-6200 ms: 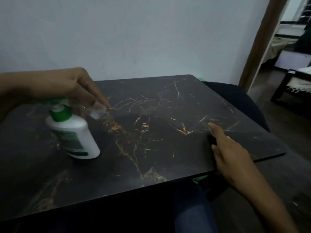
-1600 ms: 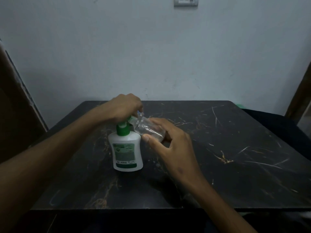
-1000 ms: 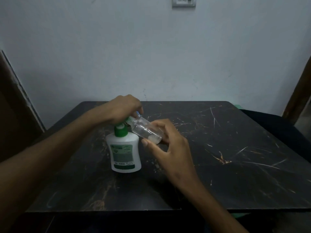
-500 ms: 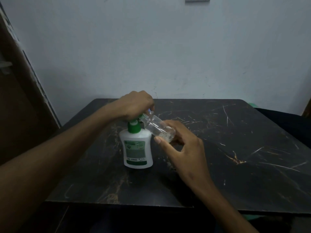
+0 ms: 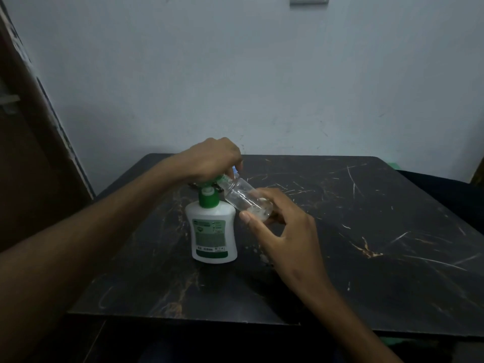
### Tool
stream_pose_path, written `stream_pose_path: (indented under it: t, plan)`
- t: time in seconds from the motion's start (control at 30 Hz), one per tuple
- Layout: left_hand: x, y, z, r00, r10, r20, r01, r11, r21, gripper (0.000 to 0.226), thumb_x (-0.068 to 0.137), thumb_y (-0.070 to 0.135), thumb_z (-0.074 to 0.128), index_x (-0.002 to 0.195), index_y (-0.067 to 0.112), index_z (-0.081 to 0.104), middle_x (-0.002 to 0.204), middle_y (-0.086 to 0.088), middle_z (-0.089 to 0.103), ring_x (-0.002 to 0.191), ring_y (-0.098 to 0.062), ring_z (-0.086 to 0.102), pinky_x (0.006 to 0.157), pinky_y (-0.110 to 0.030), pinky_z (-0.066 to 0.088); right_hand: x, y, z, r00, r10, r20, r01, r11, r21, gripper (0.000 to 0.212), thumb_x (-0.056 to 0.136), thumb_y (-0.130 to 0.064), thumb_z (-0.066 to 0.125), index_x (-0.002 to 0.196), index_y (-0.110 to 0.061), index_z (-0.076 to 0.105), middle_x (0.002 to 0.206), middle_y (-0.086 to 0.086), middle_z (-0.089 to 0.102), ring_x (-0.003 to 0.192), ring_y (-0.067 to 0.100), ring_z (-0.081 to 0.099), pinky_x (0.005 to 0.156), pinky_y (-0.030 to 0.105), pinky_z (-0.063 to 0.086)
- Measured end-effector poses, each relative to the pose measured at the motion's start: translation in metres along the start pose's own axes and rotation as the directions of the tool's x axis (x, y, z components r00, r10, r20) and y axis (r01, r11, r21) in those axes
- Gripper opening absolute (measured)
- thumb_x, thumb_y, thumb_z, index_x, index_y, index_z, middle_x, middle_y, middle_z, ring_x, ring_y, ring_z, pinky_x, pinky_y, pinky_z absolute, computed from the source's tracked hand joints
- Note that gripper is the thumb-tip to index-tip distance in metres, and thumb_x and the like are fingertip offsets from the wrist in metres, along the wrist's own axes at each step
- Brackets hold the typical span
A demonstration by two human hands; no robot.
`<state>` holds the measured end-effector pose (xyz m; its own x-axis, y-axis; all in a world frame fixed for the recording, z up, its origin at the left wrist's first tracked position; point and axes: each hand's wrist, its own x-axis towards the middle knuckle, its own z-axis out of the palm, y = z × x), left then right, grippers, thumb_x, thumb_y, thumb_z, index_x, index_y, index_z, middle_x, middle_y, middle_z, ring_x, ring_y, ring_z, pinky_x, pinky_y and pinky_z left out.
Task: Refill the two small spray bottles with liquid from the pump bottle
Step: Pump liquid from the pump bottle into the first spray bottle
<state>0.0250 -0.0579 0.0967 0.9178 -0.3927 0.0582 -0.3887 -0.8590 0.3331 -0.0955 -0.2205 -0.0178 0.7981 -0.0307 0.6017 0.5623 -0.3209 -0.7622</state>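
A white pump bottle (image 5: 213, 231) with a green collar and green label stands upright left of centre on the black marble-patterned table (image 5: 366, 231). My left hand (image 5: 212, 158) lies curled over its green pump head, covering most of it. My right hand (image 5: 280, 226) holds a small clear spray bottle (image 5: 243, 199) by its base, tilted so its open neck meets the pump's nozzle. A little whitish liquid sits at the bottom of the clear bottle. Only one small bottle is in sight.
A pale wall rises right behind the table, with a switch plate (image 5: 309, 0) at the top. A dark wooden door frame (image 5: 31, 127) stands at the left. A dark seat (image 5: 445, 195) sits past the table's right edge. Small wet spots (image 5: 263, 256) lie beside the pump bottle.
Both hands have stayed on the pump head and the clear bottle for the last second and a half; the view shifted slightly. Six seconds ago my right hand lay at the table's right edge.
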Motion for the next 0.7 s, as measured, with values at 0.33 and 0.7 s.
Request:
stream_pose_path:
  t: [0.33, 0.7]
  plan:
    - [-0.0045, 0.0008, -0.0007, 1.000, 0.001, 0.012, -0.001, 1.000, 0.016, 0.026, 0.106, 0.006, 0.053, 0.119, 0.007, 0.075, 0.116, -0.011, 0.072, 0.114, -0.030, 0.068, 0.101, -0.039, 0.054, -0.0016, -0.0004, 0.0017, 1.000, 0.006, 0.008, -0.006, 1.000, -0.012, 0.028, 0.093, -0.034, 0.074, 0.120, -0.027, 0.068, 0.103, -0.020, 0.071, 0.096, 0.000, 0.069, 0.077, 0.010, 0.051]
    - [-0.0051, 0.0009, -0.0012, 1.000, 0.005, -0.025, -0.003, 0.995, 0.097, 0.024, 0.104, 0.010, 0.056, 0.114, 0.015, 0.077, 0.111, -0.006, 0.075, 0.108, -0.028, 0.070, 0.100, -0.049, 0.056, -0.0035, 0.0009, 0.0041, 1.000, 0.016, 0.007, -0.016, 1.000, -0.011, 0.029, 0.094, -0.035, 0.073, 0.122, -0.029, 0.067, 0.105, -0.022, 0.070, 0.096, 0.001, 0.068, 0.077, 0.014, 0.053]
